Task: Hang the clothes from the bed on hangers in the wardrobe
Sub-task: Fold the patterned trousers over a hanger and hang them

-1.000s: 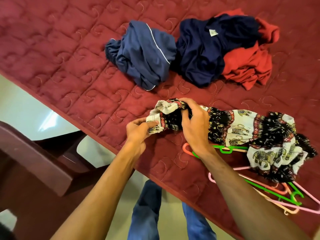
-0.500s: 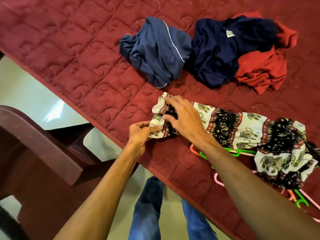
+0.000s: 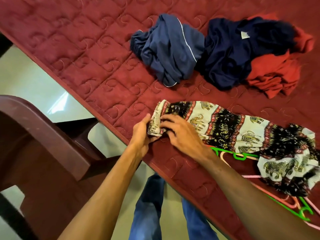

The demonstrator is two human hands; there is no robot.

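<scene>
The cream, black and red elephant-print garment [image 3: 225, 129] lies stretched along the maroon quilted bed cover [image 3: 86, 58], close to the bed's near edge, with its right end bunched in a heap. The left hand [image 3: 142, 134] grips the garment's rolled cream end, thumb above and fingers wrapped below it. The right hand [image 3: 181, 134] sits just beside the left on the same end, its fingers bent and pinching the fabric down against the cover. Both hands are thus closed on this one garment. Coloured plastic hangers [image 3: 239, 156], green, pink and peach, lie partly beneath the garment and the right forearm; their number cannot be told. Further up the bed, well apart from the hands, a mid-blue crumpled garment with white piping [image 3: 169, 49] touches a dark navy crumpled garment with a white label [image 3: 228, 54], which in turn lies over a red crumpled garment [image 3: 277, 75]. Off the bed to the left stands a maroon plastic chair [image 3: 43, 144] on a pale glossy floor [image 3: 22, 78]. The person's legs in blue jeans [image 3: 149, 205] show below, near the bed's edge
</scene>
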